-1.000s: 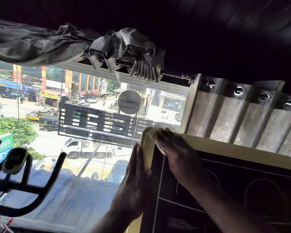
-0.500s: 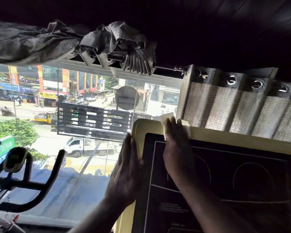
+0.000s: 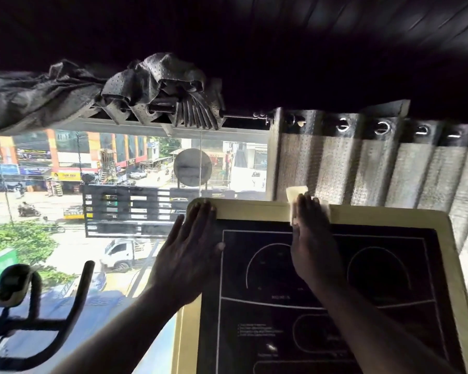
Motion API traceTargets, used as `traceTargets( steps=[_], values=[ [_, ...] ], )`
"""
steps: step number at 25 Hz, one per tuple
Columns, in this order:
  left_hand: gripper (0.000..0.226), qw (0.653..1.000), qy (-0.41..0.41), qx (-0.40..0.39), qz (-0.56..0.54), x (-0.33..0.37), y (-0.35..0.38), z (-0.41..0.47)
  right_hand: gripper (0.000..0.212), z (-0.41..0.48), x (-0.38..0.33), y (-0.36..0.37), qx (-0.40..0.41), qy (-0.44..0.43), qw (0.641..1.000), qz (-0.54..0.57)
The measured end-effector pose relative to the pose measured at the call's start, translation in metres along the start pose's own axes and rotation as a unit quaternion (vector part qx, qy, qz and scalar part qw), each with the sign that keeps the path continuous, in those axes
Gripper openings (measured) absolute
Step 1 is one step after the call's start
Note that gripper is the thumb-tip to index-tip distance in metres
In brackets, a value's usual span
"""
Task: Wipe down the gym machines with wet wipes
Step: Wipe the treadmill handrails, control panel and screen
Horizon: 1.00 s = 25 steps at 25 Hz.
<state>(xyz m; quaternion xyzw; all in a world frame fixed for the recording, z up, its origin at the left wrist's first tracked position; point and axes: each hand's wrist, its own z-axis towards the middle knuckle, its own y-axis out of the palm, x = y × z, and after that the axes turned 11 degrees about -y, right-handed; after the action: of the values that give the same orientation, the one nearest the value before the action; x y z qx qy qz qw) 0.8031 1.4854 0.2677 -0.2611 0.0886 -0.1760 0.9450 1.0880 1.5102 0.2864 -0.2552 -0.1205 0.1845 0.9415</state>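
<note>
Street window (image 3: 119, 184) behind. My left hand (image 3: 187, 252), fingers flat, braces machine panel (image 3: 254, 210) at 9 o'clock; right hand (image 3: 314, 238), fingers straight, presses wet wipe (image 3: 296, 191) at 12. Advise even, overlapping strokes.

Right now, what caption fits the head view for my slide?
Right hand presses a wet wipe on the yellow panel frame; left hand rests on its corner.

Two hands (image 3: 184, 255) (image 3: 312, 244), one wipe (image 3: 297, 192), one console (image 3: 254, 210), two curtains (image 3: 160, 79) (image 3: 389, 171) (one bunched).

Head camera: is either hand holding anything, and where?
Nothing is gripped: the right hand presses the wet wipe, by its lower part, flat against the panel rim; the left hand rests flat on its upper-left corner.
</note>
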Motion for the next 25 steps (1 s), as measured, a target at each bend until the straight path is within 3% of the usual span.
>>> traceTargets(
  steps=[4,7,10,14,17,20,23,25],
  values=[
    [0.067,0.997,-0.027,-0.056,0.04,0.013,0.004,0.033,0.068,-0.015,0.009,-0.008,-0.092,-0.039,0.995,0.004],
    [0.072,0.995,-0.04,-0.071,0.055,0.025,0.005,0.045,0.087,-0.013,0.027,-0.025,-0.1,0.043,0.994,-0.009],
    [0.076,0.993,-0.029,-0.089,0.074,0.042,0.008,0.057,0.099,-0.024,0.048,-0.034,-0.166,-0.023,0.984,-0.055],
    [0.08,0.985,-0.013,-0.133,0.113,0.065,0.015,0.074,0.095,-0.03,0.07,-0.051,-0.141,0.048,0.988,-0.036],
    [0.081,0.978,0.01,-0.156,0.139,0.089,0.022,0.085,0.096,-0.041,0.082,-0.052,-0.158,-0.034,0.986,-0.046],
    [0.085,0.974,-0.01,-0.173,0.148,0.109,0.029,0.095,0.1,-0.046,0.11,-0.064,-0.152,0.067,0.985,-0.053],
    [0.086,0.971,-0.015,-0.184,0.149,0.116,0.03,0.1,0.105,-0.055,0.127,-0.07,-0.173,0.005,0.982,-0.069],
    [0.086,0.971,-0.002,-0.186,0.149,0.123,0.031,0.105,0.102,-0.06,0.142,-0.074,-0.162,0.027,0.984,-0.068]
  ],
)
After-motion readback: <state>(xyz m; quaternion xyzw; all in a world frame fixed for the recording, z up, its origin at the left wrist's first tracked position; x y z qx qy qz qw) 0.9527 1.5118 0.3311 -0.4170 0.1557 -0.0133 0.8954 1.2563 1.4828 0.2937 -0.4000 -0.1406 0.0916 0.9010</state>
